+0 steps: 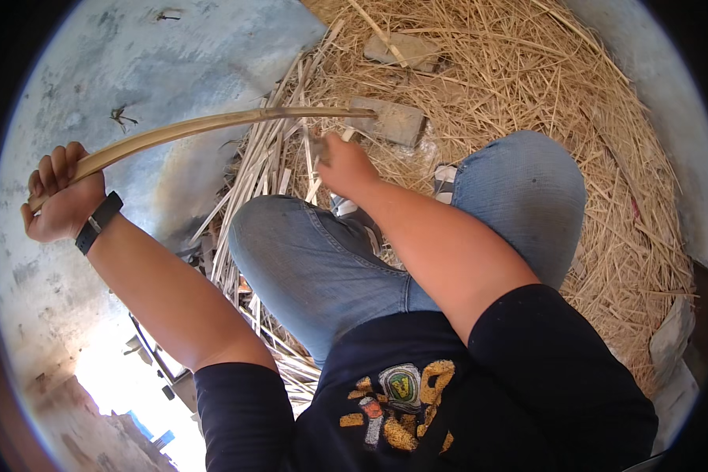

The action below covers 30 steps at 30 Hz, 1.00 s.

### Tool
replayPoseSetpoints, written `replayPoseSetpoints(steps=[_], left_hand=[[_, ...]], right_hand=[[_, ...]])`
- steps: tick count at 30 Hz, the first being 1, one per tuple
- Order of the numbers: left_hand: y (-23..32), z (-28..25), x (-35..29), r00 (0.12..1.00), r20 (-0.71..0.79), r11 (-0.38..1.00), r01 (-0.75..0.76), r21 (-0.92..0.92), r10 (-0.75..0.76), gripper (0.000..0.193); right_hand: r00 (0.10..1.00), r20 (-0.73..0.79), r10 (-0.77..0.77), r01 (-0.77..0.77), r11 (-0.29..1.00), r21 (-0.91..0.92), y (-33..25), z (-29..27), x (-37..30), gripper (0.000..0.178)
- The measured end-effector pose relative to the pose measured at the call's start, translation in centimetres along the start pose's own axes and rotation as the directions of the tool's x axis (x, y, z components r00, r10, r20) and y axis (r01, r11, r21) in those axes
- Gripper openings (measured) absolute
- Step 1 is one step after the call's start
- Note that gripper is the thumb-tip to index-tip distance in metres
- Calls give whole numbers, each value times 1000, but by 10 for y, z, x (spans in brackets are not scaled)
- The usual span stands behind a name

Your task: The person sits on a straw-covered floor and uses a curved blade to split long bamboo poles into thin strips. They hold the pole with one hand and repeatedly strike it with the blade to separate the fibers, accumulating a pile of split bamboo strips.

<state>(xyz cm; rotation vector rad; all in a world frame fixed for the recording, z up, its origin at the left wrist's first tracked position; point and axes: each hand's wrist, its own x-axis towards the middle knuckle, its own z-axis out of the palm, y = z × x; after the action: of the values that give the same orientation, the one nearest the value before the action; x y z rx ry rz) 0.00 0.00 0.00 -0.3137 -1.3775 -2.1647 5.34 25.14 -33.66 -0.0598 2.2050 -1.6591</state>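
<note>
My left hand, with a dark band on its wrist, is raised at the far left. Its fingers are wrapped round one end of a long split bamboo strip. The strip bows upward and runs right, its other end over a flat brick. My right hand is closed just below the strip, near that far end. A thin, greyish thing shows at its fingers, too blurred for me to tell its kind. Whether this thing touches the strip, I cannot tell.
Straw-like shavings cover the floor ahead and to the right. A second brick lies farther off. Pale split strips are heaped left of my bent knees. A bluish wall stands left, another wall right.
</note>
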Motion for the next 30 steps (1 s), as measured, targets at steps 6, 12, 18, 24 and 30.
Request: replayPoseSetpoints(steps=[6,12,18,24,30], left_hand=[[8,-31,-2,992,-126,1000,-26,16,28,34],[11,-39,-1,993,-110,999,-32,31,35,32],[8,-46,-7,988,-151,999,-23,36,28,30],[14,-61,-4,996,-87,999,15,-31,-17,28],[21,-55,-8,989,109,986,111,-126,-97,23]], right_hand=[[894,-82,440,-443,896,-26,38,4,17,41],[999,12,43,-41,994,-100,1,4,9,44],[905,-37,423,-425,899,-104,39,-3,25,41],[987,95,131,-94,942,-322,18,2,34,43],[990,139,-21,52,973,-224,-47,-20,14,44]])
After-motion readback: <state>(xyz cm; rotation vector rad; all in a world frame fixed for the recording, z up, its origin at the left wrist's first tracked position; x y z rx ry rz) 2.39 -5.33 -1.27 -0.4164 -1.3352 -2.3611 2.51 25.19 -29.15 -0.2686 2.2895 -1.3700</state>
